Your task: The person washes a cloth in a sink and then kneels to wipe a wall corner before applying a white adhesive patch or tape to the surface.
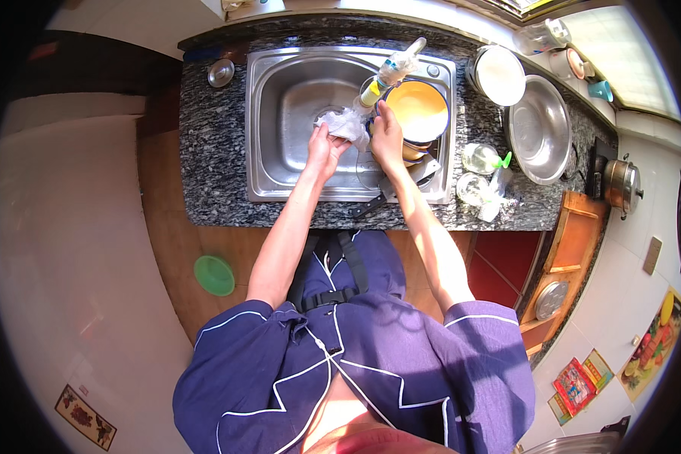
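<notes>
Speckled granite counter (212, 151), steel sink (280, 174) set into it. Head view: left hand (325, 147) closed on a white cloth (346, 122) over the basin, likely so drips fall inside. Right hand (387, 136) rests by a yellow-lined pan (416, 110) at the sink's right edge; grip unclear. Clear bottle (390, 72), yellow-green label, leans above. Steel bowl (539, 130) sits right.

clear dish-soap bottle (390, 72) yellow-labelled over sink, colourful wall posters (651, 344)
</notes>
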`<state>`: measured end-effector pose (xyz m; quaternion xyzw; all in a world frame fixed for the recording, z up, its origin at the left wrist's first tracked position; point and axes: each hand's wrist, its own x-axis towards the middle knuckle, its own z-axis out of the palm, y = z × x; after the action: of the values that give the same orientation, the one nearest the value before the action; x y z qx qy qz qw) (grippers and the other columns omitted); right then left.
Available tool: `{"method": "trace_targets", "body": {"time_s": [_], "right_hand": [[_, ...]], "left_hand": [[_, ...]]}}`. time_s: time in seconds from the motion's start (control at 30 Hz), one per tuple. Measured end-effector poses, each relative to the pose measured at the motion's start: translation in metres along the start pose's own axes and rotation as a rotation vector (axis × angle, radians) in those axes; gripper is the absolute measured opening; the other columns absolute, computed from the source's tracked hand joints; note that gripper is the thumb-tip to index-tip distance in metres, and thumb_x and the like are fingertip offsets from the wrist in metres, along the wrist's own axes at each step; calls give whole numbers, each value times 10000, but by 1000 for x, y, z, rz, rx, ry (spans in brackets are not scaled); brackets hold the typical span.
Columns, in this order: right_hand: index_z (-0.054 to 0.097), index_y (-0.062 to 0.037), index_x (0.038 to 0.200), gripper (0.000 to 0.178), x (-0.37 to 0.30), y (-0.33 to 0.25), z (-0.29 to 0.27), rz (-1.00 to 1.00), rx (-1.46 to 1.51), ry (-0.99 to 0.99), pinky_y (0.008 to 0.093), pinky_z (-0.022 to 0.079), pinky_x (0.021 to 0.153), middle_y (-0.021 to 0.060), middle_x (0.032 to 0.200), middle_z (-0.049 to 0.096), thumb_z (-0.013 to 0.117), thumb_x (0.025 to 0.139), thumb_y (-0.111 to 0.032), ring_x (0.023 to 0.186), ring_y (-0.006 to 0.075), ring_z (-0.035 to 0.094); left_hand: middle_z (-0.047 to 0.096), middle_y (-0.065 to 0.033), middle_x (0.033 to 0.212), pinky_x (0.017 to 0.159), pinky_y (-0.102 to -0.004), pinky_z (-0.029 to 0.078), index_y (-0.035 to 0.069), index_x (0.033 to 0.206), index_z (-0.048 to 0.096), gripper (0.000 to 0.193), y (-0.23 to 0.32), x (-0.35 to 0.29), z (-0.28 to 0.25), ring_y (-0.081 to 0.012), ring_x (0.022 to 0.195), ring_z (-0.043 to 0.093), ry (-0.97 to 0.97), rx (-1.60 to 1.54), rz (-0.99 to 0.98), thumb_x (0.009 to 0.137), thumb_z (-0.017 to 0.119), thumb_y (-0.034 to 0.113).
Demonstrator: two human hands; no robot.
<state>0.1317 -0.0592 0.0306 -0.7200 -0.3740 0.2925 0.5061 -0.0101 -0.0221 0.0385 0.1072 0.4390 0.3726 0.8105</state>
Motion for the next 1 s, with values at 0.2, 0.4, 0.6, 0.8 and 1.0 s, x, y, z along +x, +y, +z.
{"method": "trace_targets", "body": {"time_s": [0.2, 0.4, 0.6, 0.8, 1.0], "right_hand": [[535, 45, 1197, 353, -8, -2, 18, 164, 132, -206, 358, 443, 894, 199, 1112, 629, 426, 967, -200, 1035, 297, 605], [577, -36, 934, 307, -2, -11, 48, 423, 474, -90, 243, 352, 425, 13, 736, 571, 477, 976, -323, 536, 76, 479], [584, 19, 999, 187, -10, -8, 61, 280, 434, 101, 299, 450, 714, 76, 857, 638, 526, 950, -151, 787, 136, 574], [578, 33, 1051, 276, 10, 3, 42, 332, 506, -55, 304, 464, 728, 126, 942, 655, 539, 932, -213, 863, 154, 596], [454, -64, 1357, 397, -42, -12, 65, 36, 144, 18, 378, 368, 1014, 209, 1258, 556, 413, 983, -191, 1192, 325, 525]], "left_hand": [[557, -159, 1233, 945, -499, 465, 60, 1284, 415, 344, 2, 9, -8, -293, 1132, 559, -79, 1, -38, 1027, 349, 280], [627, -68, 1082, 859, -388, 494, 59, 1173, 520, 265, -6, 25, -16, -184, 1000, 598, -72, 96, -2, 984, 501, 243], [621, -61, 1030, 797, -322, 505, 12, 1158, 524, 268, -19, 39, -26, -173, 903, 611, 314, 664, 371, 960, 533, 193], [611, -26, 1048, 796, -316, 481, 107, 1202, 525, 297, -27, 31, 7, -118, 929, 575, -25, 224, 6, 1006, 442, 314], [626, -69, 1084, 806, -316, 523, 71, 1292, 493, 359, -14, 78, -1, -201, 919, 632, -70, 234, 166, 1009, 434, 285]]}}
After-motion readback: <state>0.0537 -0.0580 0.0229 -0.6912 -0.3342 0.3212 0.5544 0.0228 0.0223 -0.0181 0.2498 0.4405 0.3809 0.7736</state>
